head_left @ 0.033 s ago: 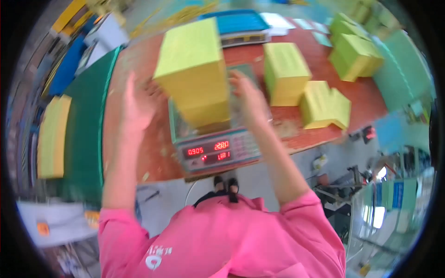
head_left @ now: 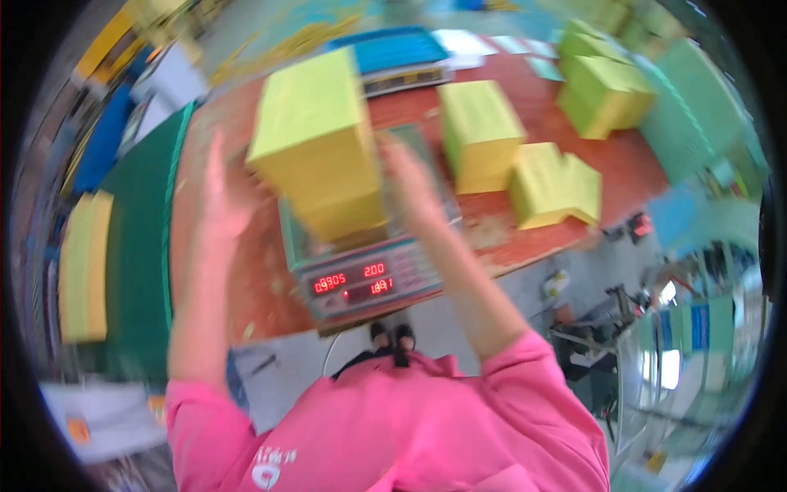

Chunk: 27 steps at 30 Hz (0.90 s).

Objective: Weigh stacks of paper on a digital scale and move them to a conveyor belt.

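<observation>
A tall stack of yellow paper blocks [head_left: 316, 156] rests on the platform of a digital scale [head_left: 373, 283] with a lit red display. My left hand [head_left: 225, 197] is at the stack's left side, thumb raised and fingers apart, with its fingertips close to the paper. On the other side, my right hand [head_left: 410, 180] is held open with fingers stretched along the stack's right face. Motion blur hides whether either hand touches the paper.
Right of the scale stand a shorter yellow stack [head_left: 482, 139] and an angled yellow pile [head_left: 553, 187]. More yellow stacks [head_left: 607, 94] sit at the table's far right. Behind is a second scale with a blue top [head_left: 389, 51]. A green-covered surface [head_left: 139, 246] adjoins on the left.
The whole view has shifted slightly, so the table and scale appear a little further left and lower. The digits on the scale's display look different. Both hands stay beside the stack.
</observation>
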Available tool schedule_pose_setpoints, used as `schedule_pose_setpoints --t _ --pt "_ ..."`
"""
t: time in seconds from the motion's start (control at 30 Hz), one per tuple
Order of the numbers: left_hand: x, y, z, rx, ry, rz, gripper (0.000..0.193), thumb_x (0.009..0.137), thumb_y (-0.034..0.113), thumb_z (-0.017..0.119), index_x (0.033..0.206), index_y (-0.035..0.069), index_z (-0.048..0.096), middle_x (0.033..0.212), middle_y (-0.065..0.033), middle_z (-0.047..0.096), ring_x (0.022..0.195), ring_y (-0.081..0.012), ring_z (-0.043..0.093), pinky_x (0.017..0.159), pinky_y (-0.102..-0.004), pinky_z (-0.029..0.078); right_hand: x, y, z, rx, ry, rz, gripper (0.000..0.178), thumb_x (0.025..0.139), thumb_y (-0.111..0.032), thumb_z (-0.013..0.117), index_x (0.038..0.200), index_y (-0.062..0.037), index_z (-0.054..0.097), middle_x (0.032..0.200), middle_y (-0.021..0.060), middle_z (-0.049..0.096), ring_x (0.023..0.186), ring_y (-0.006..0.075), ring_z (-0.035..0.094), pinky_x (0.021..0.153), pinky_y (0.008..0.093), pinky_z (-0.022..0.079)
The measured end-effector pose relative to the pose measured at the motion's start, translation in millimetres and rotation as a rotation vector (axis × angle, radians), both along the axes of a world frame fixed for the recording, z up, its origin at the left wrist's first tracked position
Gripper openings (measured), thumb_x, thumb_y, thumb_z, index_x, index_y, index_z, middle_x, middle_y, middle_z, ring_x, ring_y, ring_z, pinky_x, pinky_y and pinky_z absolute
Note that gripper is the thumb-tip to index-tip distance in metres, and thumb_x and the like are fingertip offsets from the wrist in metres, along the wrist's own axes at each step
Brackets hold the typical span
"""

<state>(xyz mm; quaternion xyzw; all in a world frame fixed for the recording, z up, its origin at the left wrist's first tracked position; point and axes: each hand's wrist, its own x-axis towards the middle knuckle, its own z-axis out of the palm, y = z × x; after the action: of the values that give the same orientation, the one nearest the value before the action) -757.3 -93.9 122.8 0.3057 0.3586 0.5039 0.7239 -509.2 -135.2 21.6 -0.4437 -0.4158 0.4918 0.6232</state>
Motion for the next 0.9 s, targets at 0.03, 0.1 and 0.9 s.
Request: schedule_pose_setpoints --t 0.03,0.1,0.9 --pt "9 8 12 0.012 0.039 -0.057 0.075 0.091 0.06 0.054 0.138 0.001 0.049 0.132 -0.0135 0.057 0.124 -0.0289 0.053 0.103 -0.0449 0.042 -5 12 6 -0.17 0.002 0.107 0.06 0.104 -0.043 0.041 0.145 0.0003 0.043 0.148 0.0132 0.046 0.134 0.0223 0.043 0.112 0.0353 0.031" --pt "12 15 26 0.057 0.141 -0.121 0.066 0.091 0.053 0.059 0.137 0.006 0.051 0.131 -0.0092 0.059 0.12 -0.0251 0.057 0.099 -0.0428 0.046 -37 23 -5 0.086 0.025 0.01 0.061 0.103 -0.042 0.043 0.147 0.0006 0.04 0.153 0.0157 0.04 0.143 0.0245 0.034 0.117 0.0347 0.024" --pt "-21 -20 3 -0.079 0.332 -0.392 0.056 0.098 0.042 0.051 0.139 0.005 0.047 0.131 -0.0095 0.06 0.115 -0.0222 0.061 0.098 -0.038 0.049 -26 -128 -52 -0.426 0.541 0.285 0.036 0.101 -0.031 0.053 0.122 -0.0023 0.059 0.111 0.0042 0.064 0.101 0.0137 0.06 0.086 0.0307 0.049"
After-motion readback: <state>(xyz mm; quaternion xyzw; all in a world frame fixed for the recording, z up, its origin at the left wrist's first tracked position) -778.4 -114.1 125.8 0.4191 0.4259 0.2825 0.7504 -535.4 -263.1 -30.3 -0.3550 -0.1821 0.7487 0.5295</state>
